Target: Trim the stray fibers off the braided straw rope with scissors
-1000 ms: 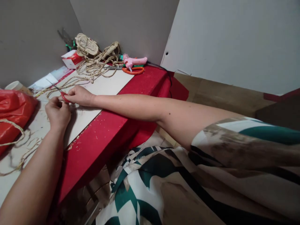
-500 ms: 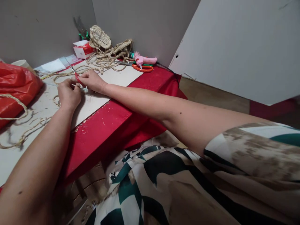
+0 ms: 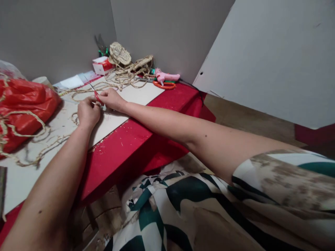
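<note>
My right hand (image 3: 112,99) is closed around small red-handled scissors (image 3: 96,94), whose thin blades point up and to the left. My left hand (image 3: 88,112) is pinched shut just beside them, holding the braided jute rope (image 3: 70,91) that runs left across the white board (image 3: 136,94). Both hands rest on the board, which lies on a red-covered table (image 3: 146,129). What sits between the left fingers is mostly hidden by the hand itself.
A red plastic bag (image 3: 24,104) with loose rope over it lies at the left. At the back corner are a rope pile (image 3: 128,68), a pink glue gun (image 3: 166,76), orange scissors (image 3: 163,84) and a red-white box (image 3: 102,65). Grey walls enclose the table.
The view has swung left and down, so the hands appear further right and the bag shows more fully. Both hands keep the same grip on scissors and rope.
</note>
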`<state>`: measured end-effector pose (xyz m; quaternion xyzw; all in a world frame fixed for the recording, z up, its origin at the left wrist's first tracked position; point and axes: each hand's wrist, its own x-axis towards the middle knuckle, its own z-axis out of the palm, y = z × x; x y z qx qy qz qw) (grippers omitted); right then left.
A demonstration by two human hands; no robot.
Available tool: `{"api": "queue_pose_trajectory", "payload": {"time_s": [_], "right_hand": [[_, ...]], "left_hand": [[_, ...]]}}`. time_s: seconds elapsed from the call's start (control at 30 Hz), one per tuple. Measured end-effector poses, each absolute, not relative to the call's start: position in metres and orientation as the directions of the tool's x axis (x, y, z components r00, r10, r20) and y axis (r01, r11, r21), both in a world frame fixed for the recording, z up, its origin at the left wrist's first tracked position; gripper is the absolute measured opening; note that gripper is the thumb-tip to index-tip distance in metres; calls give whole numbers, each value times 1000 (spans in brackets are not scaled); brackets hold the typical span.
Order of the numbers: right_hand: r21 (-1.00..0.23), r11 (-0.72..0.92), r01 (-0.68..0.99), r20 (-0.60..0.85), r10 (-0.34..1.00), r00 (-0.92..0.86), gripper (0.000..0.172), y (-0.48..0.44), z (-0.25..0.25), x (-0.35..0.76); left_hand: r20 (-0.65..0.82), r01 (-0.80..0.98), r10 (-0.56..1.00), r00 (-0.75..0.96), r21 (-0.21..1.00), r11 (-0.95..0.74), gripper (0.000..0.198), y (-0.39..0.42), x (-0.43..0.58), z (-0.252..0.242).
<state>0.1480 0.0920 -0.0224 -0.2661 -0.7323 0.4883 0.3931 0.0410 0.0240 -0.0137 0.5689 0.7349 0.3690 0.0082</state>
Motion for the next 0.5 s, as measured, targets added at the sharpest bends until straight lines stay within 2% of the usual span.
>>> {"api": "queue_pose_trajectory", "payload": {"time_s": [0.13, 0.33, 0.43, 0.5], "right_hand": [[-954, 298, -18, 256, 784, -565, 43, 90, -22, 148], [-946, 323, -35, 285, 772, -569, 48, 92, -22, 142], [-944, 328, -37, 289, 768, -571, 48, 94, -22, 139], [-943, 331, -41, 292, 763, -577, 47, 95, -22, 138]], "left_hand": [[389, 861, 852, -350, 491, 130, 20, 22, 36, -15], [352, 875, 871, -344, 456, 161, 15, 21, 27, -16], [321, 873, 887, -331, 462, 159, 35, 22, 23, -18], [313, 870, 892, -325, 469, 152, 38, 23, 20, -19]]}}
